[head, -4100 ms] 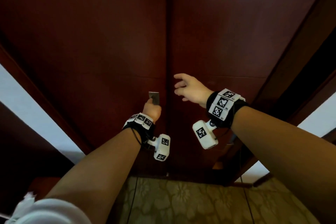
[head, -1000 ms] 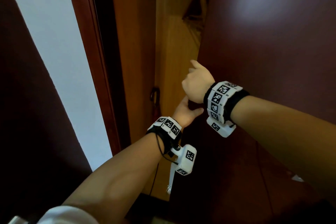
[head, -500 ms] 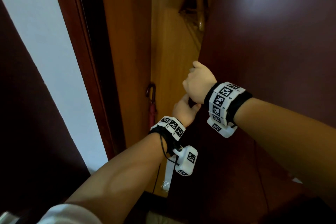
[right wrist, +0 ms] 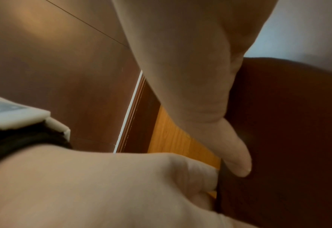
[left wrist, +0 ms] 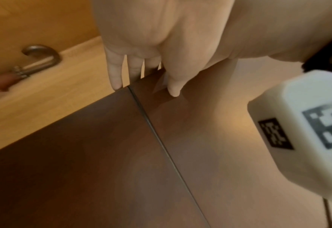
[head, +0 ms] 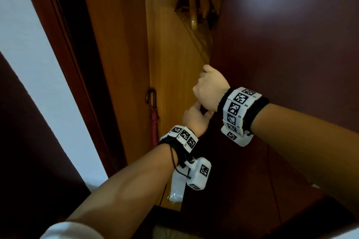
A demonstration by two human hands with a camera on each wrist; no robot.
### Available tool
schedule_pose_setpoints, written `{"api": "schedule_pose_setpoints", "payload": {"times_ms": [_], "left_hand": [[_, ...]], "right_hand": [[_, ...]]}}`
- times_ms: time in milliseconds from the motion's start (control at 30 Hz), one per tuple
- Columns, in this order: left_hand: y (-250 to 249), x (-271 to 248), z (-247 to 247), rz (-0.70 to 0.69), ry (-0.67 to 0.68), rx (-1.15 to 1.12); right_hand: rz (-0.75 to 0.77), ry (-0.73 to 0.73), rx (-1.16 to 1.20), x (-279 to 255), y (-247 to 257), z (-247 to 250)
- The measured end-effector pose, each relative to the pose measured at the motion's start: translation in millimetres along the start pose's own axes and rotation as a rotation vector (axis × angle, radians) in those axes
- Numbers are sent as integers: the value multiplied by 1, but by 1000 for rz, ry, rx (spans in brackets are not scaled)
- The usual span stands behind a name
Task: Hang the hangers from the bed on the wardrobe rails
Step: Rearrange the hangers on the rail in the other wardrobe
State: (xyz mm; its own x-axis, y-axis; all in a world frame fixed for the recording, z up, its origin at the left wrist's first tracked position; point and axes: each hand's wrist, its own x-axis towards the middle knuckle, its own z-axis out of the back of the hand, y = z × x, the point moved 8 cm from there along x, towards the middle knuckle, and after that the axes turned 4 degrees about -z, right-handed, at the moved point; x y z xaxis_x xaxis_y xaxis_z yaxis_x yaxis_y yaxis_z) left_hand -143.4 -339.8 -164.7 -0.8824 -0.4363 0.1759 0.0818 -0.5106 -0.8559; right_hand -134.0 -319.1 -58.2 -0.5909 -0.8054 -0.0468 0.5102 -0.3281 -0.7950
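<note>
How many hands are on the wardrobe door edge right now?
2. The right hand grips the door edge higher up; the left hand pinches it just below.

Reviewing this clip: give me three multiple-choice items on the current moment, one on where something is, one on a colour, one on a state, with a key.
1. Where is the umbrella?
A. Standing inside the wardrobe, left of the hands
B. Lying on the floor outside
C. In the right hand

2. What colour is the umbrella's canopy?
A. Yellow
B. Red
C. White

3. What is the state of the wardrobe door?
A. Fully shut
B. Taken off
C. Partly open

Key: 1 A, it stands against the inner panel; 2 B, its folded fabric shows red; 3 C, the left hand and right hand grip its edge, with the interior showing.
</note>
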Motion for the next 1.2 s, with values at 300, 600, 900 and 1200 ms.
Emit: {"api": "schedule_pose_setpoints", "payload": {"times_ms": [300, 600, 900, 1200], "left_hand": [[-14, -2, -17, 7, 25, 61], [-29, -3, -46, -29, 70, 86], [-46, -5, -74, -61, 118, 135], [-45, -6, -73, -54, 131, 102]], "right_hand": [[-18, -71, 21, -15, -11, -14], [-69, -15, 36, -34, -26, -37], [-101, 10, 72, -54, -44, -53], [-132, -8, 150, -53, -50, -60]]}}
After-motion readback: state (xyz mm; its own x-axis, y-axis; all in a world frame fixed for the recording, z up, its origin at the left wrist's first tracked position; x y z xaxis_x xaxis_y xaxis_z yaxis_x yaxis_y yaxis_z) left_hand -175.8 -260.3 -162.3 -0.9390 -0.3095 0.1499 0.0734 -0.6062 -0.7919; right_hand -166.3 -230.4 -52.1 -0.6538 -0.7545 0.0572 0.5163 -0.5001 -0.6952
